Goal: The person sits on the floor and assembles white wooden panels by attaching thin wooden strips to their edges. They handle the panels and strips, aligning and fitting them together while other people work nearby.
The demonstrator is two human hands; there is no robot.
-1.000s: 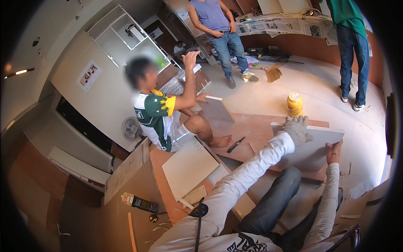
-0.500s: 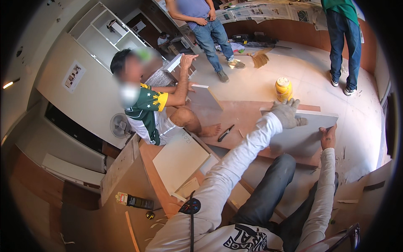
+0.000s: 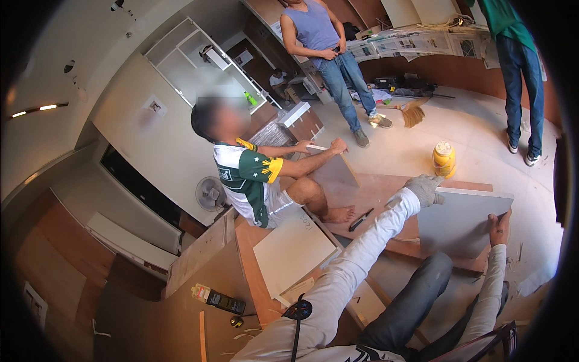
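Note:
A grey-white panel [image 3: 463,222] stands on edge on a reddish-brown board [image 3: 389,186] laid across the floor in front of me. My left hand [image 3: 424,190], in a grey work glove, grips the panel's upper left corner. At the opposite end, my bare right hand [image 3: 499,228] holds the side edge, its thumb on the near face. The fingers behind the panel are hidden. Just beyond the panel, near my left hand, sits a yellow tub [image 3: 444,159] with a pale lid. A black-handled cutter [image 3: 360,220] lies on the brown board, left of the panel.
A seated co-worker [image 3: 259,175] at left holds another panel [image 3: 333,168] with both hands. Two people stand farther back. A pale board [image 3: 294,253], a black bottle [image 3: 218,299] and a tape measure [image 3: 236,321] lie left of my arm. A broom [image 3: 413,113] rests on the far floor.
My left hand has gone from spread over the panel's top edge to gripping its left corner. The co-worker's raised hand has come down onto their panel. The whole view has shifted.

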